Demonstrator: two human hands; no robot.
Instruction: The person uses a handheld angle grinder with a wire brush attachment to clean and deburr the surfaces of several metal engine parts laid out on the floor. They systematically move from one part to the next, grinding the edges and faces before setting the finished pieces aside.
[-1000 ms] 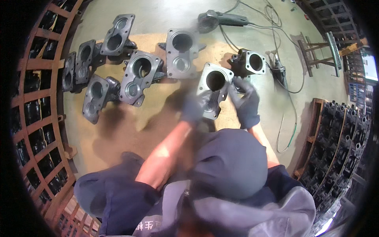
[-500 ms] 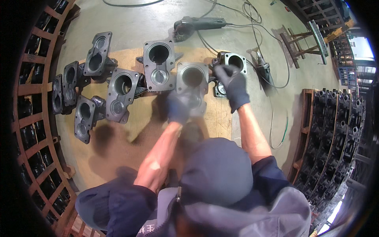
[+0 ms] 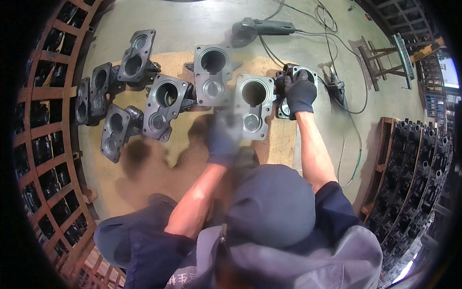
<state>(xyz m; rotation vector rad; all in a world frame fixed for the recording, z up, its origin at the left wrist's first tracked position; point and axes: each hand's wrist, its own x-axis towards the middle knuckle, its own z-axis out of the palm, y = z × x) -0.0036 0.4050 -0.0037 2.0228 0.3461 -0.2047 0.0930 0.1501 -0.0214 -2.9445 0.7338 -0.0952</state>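
Note:
My right hand (image 3: 301,93), in a dark glove, closes over the upper flange of a dark metal casting (image 3: 284,111) at the right end of the group. Its fingers cover part of the round bore. Just left of it stands another casting (image 3: 251,110), grey, with a large bore above a smaller round recess. My left hand (image 3: 224,138), also gloved, is smeared by motion beside that casting's lower left edge; its fingers cannot be made out. A further flanged casting (image 3: 211,76) stands above the left hand, with several similar ones (image 3: 165,107) spread to the left.
Tan corrugated cardboard (image 3: 185,161) lies under the castings. Beyond them rests an angle grinder (image 3: 269,27) with a trailing cable; another power tool (image 3: 336,85) lies at right. Metal crating (image 3: 60,91) lines the left, stacked castings (image 3: 409,168) the right. A small stand (image 3: 402,62) is far right.
The view has shifted, so the castings appear farther right. My left hand has come off the grey casting's lower flange toward the left. My right hand's fingers have moved over the right-hand casting's bore.

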